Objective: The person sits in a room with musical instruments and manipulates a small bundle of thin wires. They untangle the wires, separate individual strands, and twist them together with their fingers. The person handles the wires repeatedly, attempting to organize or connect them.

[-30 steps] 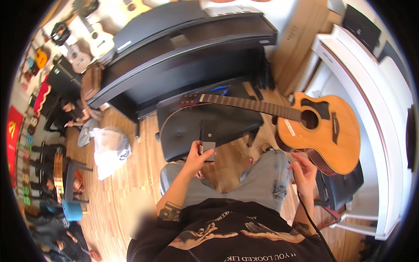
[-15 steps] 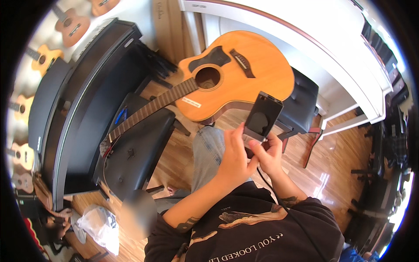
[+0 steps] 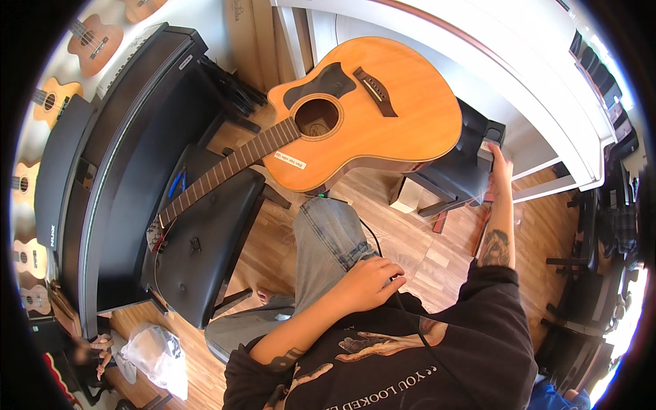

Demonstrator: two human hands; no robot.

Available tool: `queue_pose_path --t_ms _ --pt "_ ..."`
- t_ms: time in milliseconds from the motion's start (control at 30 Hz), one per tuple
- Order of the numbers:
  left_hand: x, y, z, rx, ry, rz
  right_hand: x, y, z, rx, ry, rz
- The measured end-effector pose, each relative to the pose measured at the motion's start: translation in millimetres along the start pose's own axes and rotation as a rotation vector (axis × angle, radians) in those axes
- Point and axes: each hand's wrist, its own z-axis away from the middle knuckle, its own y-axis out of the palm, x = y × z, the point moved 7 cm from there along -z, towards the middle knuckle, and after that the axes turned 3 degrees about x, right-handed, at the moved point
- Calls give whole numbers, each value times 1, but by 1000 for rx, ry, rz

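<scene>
My left hand is over my thigh, fingers curled around a black cable. My right hand reaches out and grips a small black-and-grey device at the far end of the black bench on the right. An acoustic guitar lies across in front of me, its fretboard without visible strings. Its neck rests over another black padded bench, where a blue tool lies beside it.
A black digital piano stands left, a white one right, cardboard boxes behind. Ukuleles hang on the wall. A plastic bag and another person are at lower left. A pale box sits under the right bench.
The view has swung right since a second ago. Both hands held the device half a second ago; now my right hand carries it out to the bench and my left has dropped to my thigh.
</scene>
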Motion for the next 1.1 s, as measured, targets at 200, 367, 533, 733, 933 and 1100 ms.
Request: queue_pose_path --t_ms 200,367,533,733,933,1100 --pt "8 -13 8 -150 -24 10 50 26 -45 -74 -200 666" --pt "3 -25 13 -198 -6 -13 59 50 -43 -39 -178 802" --pt "5 -38 20 -227 -8 -9 70 30 -29 -101 -246 816" --pt "3 -61 36 -329 -23 -13 131 -24 51 -210 -615 485" --pt "-22 -115 53 -513 38 -12 265 -53 214 190 -987 -226" --pt "-122 -181 56 -910 358 51 361 2 371 890 -1164 -671"
